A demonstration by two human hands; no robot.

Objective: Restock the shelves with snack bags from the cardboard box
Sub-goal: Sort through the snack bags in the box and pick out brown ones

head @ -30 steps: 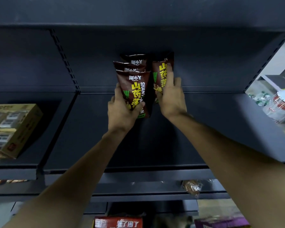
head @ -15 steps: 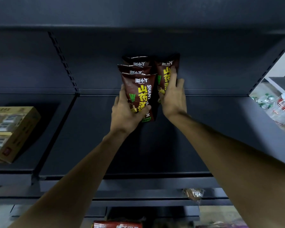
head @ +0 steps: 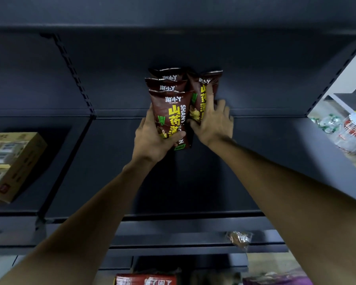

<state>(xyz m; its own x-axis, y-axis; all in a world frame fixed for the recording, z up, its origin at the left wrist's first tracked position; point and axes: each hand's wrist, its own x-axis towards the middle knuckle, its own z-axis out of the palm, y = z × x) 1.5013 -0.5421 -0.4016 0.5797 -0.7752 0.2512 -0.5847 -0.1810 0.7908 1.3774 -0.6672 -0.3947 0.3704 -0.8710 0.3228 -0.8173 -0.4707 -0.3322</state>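
Bare shelf (head: 275, 136) right of the snack bags (head: 173, 112), open out to the slanted end bracket (head: 337, 73). Left of the bags, open as far as the slotted upright (head: 74, 77); farther left of them, a yellow box (head: 17, 161) in the way. Above the bags, capped by the upper shelf (head: 173, 15). Just before them, crowded by left grip (head: 152, 140) and right grip (head: 213, 124).

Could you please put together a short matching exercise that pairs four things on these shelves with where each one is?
Things:
1 front snack bag
2 right snack bag
3 yellow box
4 red packet

Places:
A on the left shelf
B gripped by the left hand
C at the bottom edge of the view
D held by the right hand

Pairs: 1-B, 2-D, 3-A, 4-C.
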